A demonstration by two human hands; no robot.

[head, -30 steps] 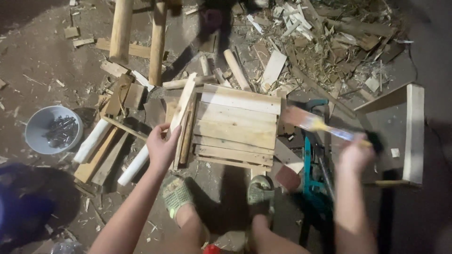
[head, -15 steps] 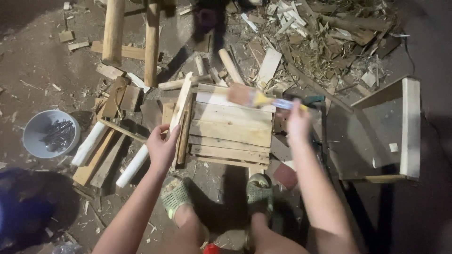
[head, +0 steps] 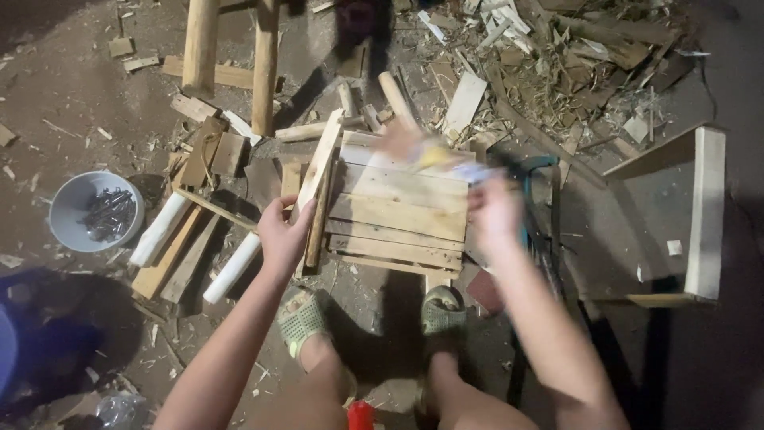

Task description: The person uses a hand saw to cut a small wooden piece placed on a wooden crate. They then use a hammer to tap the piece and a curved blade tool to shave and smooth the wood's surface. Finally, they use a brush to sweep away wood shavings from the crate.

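Left hand [head: 282,236] fingers grasping wooden slat [head: 317,171] on slatted crate [head: 398,209], right hand [head: 495,211] clenched around blurred hammer [head: 430,151]

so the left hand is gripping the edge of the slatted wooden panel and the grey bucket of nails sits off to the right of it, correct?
Not quite. The head view shows the grey bucket of nails to the left of the slatted wooden panel, not the right. The rest holds: the left hand grips the panel's edge.

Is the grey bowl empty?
No, the bowl on the ground holds a dark pile of nails.
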